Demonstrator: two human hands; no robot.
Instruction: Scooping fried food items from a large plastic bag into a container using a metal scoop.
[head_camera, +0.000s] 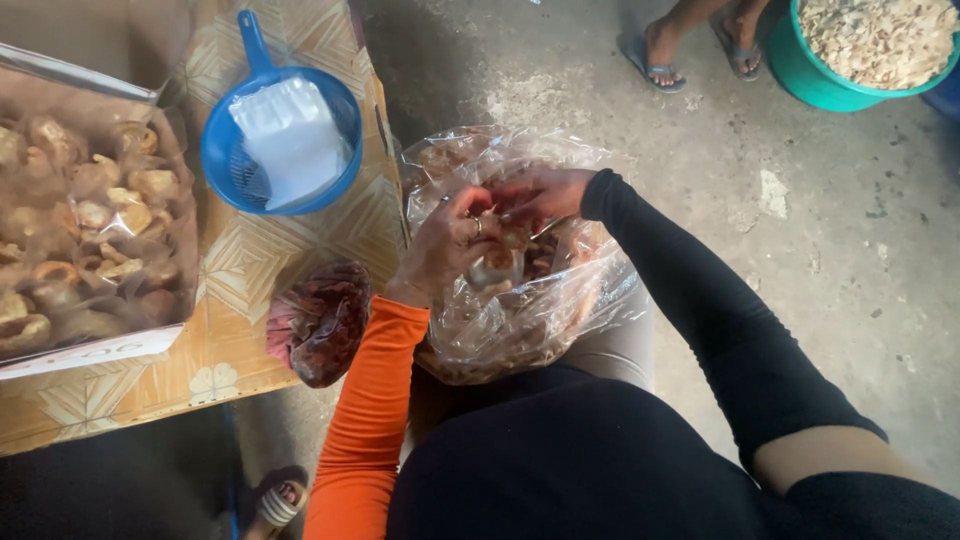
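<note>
I see both hands inside the mouth of a big clear plastic bag (520, 320) resting on the lap. Left hand (450, 245), orange sleeve, fingers curled shut around a small round piece of food (497, 268), a ring on one finger. Right hand (540, 195), black sleeve, fingers bent down among the brown snacks; whether it grips anything I cannot tell. Beside the bag, on the patterned table (250, 260): a blue scoop (225, 150) holding folded small bags, and a dark red bag (325, 320) at the table's edge.
</note>
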